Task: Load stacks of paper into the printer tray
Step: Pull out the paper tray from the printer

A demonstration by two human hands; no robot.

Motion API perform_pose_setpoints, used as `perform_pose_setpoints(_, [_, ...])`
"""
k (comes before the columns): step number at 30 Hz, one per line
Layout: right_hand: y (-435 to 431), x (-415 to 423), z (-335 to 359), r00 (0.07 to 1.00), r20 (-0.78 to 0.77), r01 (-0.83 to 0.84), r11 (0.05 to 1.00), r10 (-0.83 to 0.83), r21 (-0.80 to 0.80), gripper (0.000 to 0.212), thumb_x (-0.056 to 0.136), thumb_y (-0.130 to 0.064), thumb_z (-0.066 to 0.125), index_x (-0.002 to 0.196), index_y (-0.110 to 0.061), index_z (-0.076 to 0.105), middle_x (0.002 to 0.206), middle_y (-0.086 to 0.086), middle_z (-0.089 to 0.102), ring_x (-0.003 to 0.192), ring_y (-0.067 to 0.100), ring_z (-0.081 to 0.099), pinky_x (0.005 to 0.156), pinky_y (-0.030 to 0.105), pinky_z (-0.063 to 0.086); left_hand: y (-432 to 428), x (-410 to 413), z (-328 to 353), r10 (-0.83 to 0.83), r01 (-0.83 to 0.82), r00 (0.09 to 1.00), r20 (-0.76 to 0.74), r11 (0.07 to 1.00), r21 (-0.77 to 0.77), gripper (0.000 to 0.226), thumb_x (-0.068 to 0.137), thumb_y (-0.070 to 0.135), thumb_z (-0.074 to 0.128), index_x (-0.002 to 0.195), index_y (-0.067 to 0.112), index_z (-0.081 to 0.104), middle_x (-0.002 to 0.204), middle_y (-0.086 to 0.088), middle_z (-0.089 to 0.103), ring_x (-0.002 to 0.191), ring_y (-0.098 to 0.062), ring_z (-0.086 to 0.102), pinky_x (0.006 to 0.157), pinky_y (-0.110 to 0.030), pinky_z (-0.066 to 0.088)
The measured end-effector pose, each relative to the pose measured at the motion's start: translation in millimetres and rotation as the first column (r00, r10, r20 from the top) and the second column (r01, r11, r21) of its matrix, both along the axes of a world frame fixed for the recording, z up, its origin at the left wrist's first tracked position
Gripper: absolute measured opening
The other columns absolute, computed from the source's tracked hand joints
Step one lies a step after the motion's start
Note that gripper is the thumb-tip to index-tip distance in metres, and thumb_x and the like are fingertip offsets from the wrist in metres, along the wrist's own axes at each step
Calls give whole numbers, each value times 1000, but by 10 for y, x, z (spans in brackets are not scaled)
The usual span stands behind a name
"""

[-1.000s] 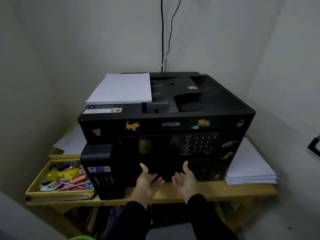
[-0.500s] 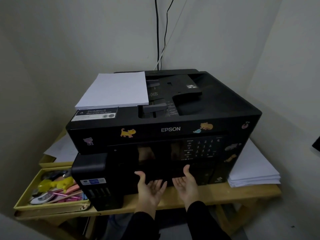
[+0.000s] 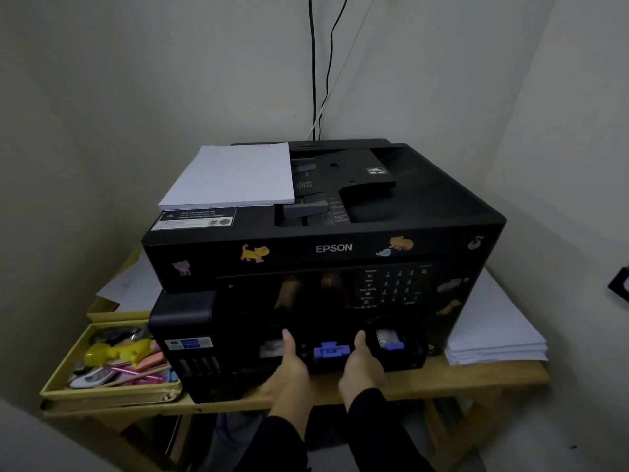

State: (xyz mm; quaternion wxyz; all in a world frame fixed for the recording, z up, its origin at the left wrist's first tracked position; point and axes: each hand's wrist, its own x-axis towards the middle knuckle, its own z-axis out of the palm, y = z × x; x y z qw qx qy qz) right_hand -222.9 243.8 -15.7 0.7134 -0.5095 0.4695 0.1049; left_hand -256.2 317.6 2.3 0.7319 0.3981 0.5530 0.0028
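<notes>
The person's left hand and right hand each clasp the front lip of the tray, low in the printer. Thumbs lie on top; the other fingers are hidden underneath. The tray looks like light, stiff plastic, likely to slide straight if pulled evenly. The paper stack on the printer's top and a second stack on the counter look floppy and slippery, best gripped by opposite edges.
</notes>
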Motion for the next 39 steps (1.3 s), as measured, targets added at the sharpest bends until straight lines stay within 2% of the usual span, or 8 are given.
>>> perform_pose_setpoints(2, [35,-14,58,997,-73,-34,964,15,-263,86,78,-52,66,137,3,34,131,21,46,113,37,51,91,47,47,-50,-25,78,19,81,975,-220,895,438,113,71,61,67,150,4,9,154,-21,16,140,-41,22,113,-51,21])
perform_pose_setpoints(4, [85,-60,82,998,48,-13,823,50,-569,98,75,-38,73,145,0,16,147,25,26,130,42,34,107,50,33,-128,-73,67,-77,295,945,-318,620,727,111,77,60,60,151,3,0,159,-18,-1,146,-38,4,117,-51,7])
perform_pose_setpoints(8, [94,-97,-166,891,130,31,227,434,-973,51,74,-26,76,115,0,60,129,23,48,119,37,39,103,48,35,-162,-75,-144,-272,606,784,-559,137,784,87,86,67,30,143,1,33,151,-22,27,141,-39,22,115,-52,8])
perform_pose_setpoints(12, [-95,-115,-257,753,-98,-87,-50,651,-995,40,90,-37,51,100,-4,71,121,14,63,124,31,44,112,40,20,-49,-49,-250,-315,693,644,-697,-147,706,78,91,66,21,133,6,47,138,-13,42,132,-30,34,116,-40,18])
perform_pose_setpoints(17, [-311,-156,-179,560,-284,-251,-168,778,-953,104,72,-53,-18,136,-7,50,149,8,43,144,21,25,121,35,7,20,-116,-271,-340,725,570,-748,-220,653,77,94,61,20,150,7,18,157,-12,23,148,-27,8,122,-39,5])
perform_pose_setpoints(20, [-343,-202,-187,546,-317,-247,-213,776,-945,98,76,-51,-10,125,-3,60,138,13,56,138,25,39,119,37,20,39,-118,-266,-356,777,480,-802,-252,577,76,94,59,16,151,9,17,158,-9,21,149,-27,4,122,-40,4])
perform_pose_setpoints(25, [-438,-465,-313,579,-329,-168,-286,746,-943,63,83,-41,30,63,-2,76,76,12,77,89,27,73,90,41,56,-25,-420,-303,-336,759,476,-812,-310,573,72,94,60,17,146,12,34,153,-8,33,144,-28,22,119,-41,12])
perform_pose_setpoints(39, [-701,-1545,-304,567,-352,-196,-293,744,-936,53,86,-40,36,65,-7,73,67,7,72,74,23,68,87,38,52,-208,-1505,-262,-358,741,432,-828,-383,552,69,94,58,19,133,11,52,143,-11,46,131,-30,42,112,-41,26])
